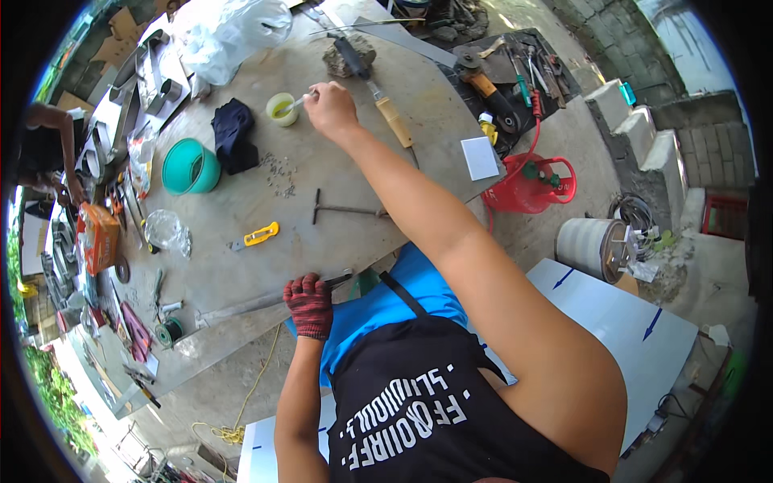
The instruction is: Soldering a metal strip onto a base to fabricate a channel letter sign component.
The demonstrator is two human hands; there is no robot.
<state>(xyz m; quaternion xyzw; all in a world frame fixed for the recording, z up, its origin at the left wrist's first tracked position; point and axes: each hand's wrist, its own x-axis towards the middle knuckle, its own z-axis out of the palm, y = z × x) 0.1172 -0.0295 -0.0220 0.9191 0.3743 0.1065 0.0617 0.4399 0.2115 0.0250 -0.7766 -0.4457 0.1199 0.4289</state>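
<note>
My right hand [332,110], bare, reaches far over the metal-topped table [346,169]. Its fingers pinch a thin pale stick [303,101], whose lower end dips into a small cup [282,109] of yellow-green liquid. At the table's near edge, my left hand [307,306], in a red and black knit glove, is curled around a slim dark tool [338,278]; most of that tool is hidden by the fingers. Right of the cup, a long tool with a wooden handle [393,122] leans its dark end on a stone [351,58].
A yellow utility knife [262,234], T-shaped metal rod [346,210], green bucket [191,167] and dark cloth [234,135] lie on the table. An angle grinder [488,88] and red gas cylinder [527,185] stand right. At left, another person's arm [66,145] nears an orange box [98,238].
</note>
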